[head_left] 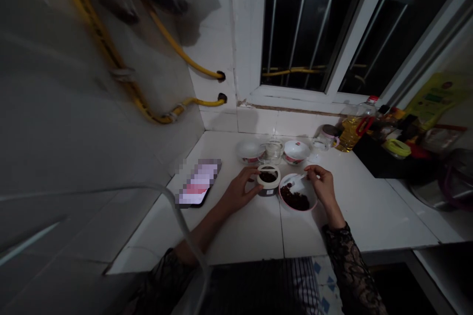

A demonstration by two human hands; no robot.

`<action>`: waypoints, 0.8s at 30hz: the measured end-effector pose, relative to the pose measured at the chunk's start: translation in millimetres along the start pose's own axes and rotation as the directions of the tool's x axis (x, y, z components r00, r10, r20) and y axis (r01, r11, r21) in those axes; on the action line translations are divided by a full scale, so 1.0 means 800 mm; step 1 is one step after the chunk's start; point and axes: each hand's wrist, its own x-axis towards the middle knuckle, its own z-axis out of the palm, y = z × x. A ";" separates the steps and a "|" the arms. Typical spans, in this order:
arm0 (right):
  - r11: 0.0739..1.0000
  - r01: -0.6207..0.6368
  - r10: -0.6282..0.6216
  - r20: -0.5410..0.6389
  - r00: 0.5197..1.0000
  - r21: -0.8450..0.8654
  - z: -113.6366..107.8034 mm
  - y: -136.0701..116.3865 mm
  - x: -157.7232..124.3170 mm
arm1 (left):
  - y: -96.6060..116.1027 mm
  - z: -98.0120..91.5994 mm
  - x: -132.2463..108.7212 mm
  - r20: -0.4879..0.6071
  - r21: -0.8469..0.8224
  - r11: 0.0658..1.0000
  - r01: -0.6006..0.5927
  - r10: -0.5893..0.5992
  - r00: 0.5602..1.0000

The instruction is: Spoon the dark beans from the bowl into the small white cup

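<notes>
Gripping the white jar (pixel 268 180) by its near-left side, the left hand (pixel 242 191) curls partly around the wall, fingers bent and touching the rim; the jar stands upright on the white countertop (pixel 240 236) with dark contents showing in its open top. Just right of the jar sits a shallow bowl (pixel 297 197) with a reddish rim, holding a heap of the same dark stuff. The right hand (pixel 322 184) is over the bowl's far-right edge, fingers pinched closed on the handle of a white spoon (pixel 295 180), whose end points toward the jar and lies over the bowl. Whether the spoon touches the dark heap cannot be told.

Beyond the jar, toward the window (pixel 314 24), stand 2 white bowls (pixel 296 151) with red marks, with a clear glass cup (pixel 272 150) between them. Farther right of the jar, near the window sill, are a small lidded glass jar (pixel 327 137) and a bottle of yellow oil (pixel 356 125) with a red cap. Left of the jar, well apart from it, a phone (pixel 199 182) lies flat on the countertop, its screen lit and blurred. Yellow hoses (pixel 111 54) run along the wall far left of the jar. Both forearms wear dark lace sleeves (pixel 347 266).
</notes>
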 end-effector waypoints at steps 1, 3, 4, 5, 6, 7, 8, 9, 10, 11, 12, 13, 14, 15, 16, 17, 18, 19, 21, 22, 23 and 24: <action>0.995 0.056 -0.058 -0.015 0.998 -0.080 -0.001 0.002 0.000 | 0.000 0.000 0.000 -0.001 -0.001 1.000 -0.001 0.001 1.000; 0.957 0.176 -0.183 -0.009 0.983 -0.230 -0.002 0.005 -0.001 | 0.001 0.000 0.000 -0.001 -0.004 1.000 0.002 -0.002 1.000; 0.933 0.224 -0.230 0.009 0.973 -0.281 -0.003 0.005 -0.001 | 0.001 0.000 0.000 0.000 -0.004 1.000 0.004 -0.004 1.000; 0.916 0.258 -0.261 0.030 0.965 -0.309 -0.003 0.006 -0.002 | 0.000 0.000 0.000 0.002 -0.003 1.000 0.007 -0.007 1.000; 0.906 0.279 -0.277 0.053 0.959 -0.317 -0.003 0.006 -0.002 | 0.000 0.000 0.000 0.003 -0.001 1.000 0.009 -0.009 1.000; 0.905 0.292 -0.282 0.078 0.956 -0.310 -0.002 0.005 -0.003 | 0.000 0.000 0.000 0.005 0.002 1.000 0.011 -0.011 1.000; 0.908 0.299 -0.281 0.104 0.954 -0.294 -0.001 0.004 -0.003 | -0.001 0.001 0.000 0.006 0.004 1.000 0.012 -0.012 1.000; 0.913 0.301 -0.275 0.131 0.952 -0.274 0.000 0.004 -0.004 | -0.001 0.001 -0.001 0.006 0.005 1.000 0.012 -0.012 1.000; 0.921 0.299 -0.266 0.155 0.951 -0.251 0.002 0.003 -0.005 | -0.001 0.001 -0.001 0.006 0.004 1.000 0.012 -0.012 1.000; 0.929 0.289 -0.254 0.172 0.952 -0.229 0.003 0.002 -0.006 | -0.001 0.001 0.000 0.006 0.001 1.000 0.011 -0.011 1.000; 0.939 0.273 -0.238 0.176 0.955 -0.210 0.004 0.001 -0.007 | -0.001 0.001 0.000 0.008 -0.003 1.000 0.008 -0.008 1.000; 0.949 0.250 -0.219 0.168 0.961 -0.192 0.005 0.001 -0.007 | -0.001 0.001 0.000 0.009 -0.006 1.000 0.006 -0.006 1.000; 0.959 0.223 -0.198 0.153 0.968 -0.174 0.005 0.000 -0.007 | 0.000 0.000 0.000 0.008 -0.008 1.000 0.003 -0.003 1.000; 0.969 0.195 -0.175 0.137 0.975 -0.154 0.005 -0.001 -0.007 | 0.000 0.000 0.000 0.007 -0.009 1.000 0.000 0.000 1.000; 0.978 0.165 -0.149 0.120 0.981 -0.130 0.004 -0.001 -0.006 | 0.001 0.000 0.000 0.004 -0.009 1.000 -0.002 0.002 1.000; 0.986 0.132 -0.121 0.104 0.987 -0.103 0.003 -0.002 -0.005 | 0.001 0.000 0.000 -0.001 -0.009 1.000 -0.004 0.004 1.000; 0.992 0.099 -0.093 0.089 0.992 -0.074 0.002 -0.003 -0.004 | 0.002 0.000 0.000 -0.006 -0.010 1.000 -0.003 0.003 1.000; 0.997 0.069 -0.066 0.073 0.995 -0.045 0.000 -0.004 -0.003 | 0.002 0.000 0.000 -0.008 -0.011 1.000 -0.002 0.002 1.000; 1.000 0.019 -0.019 0.042 0.999 0.011 -0.001 -0.007 -0.002 | 0.002 0.000 0.000 -0.004 -0.012 1.000 -0.001 0.001 1.000; 0.999 -0.002 0.001 0.033 0.999 0.036 -0.001 -0.008 -0.001 | 0.002 0.000 0.000 -0.002 -0.012 1.000 -0.002 0.002 1.000; 0.998 -0.022 0.020 0.030 0.999 0.060 -0.001 -0.009 -0.001 | 0.002 0.000 0.000 0.000 -0.010 1.000 -0.004 0.004 1.000; 0.996 -0.042 0.040 0.032 0.999 0.083 -0.001 -0.010 -0.001 | 0.002 0.000 0.000 0.001 -0.006 1.000 -0.004 0.004 1.000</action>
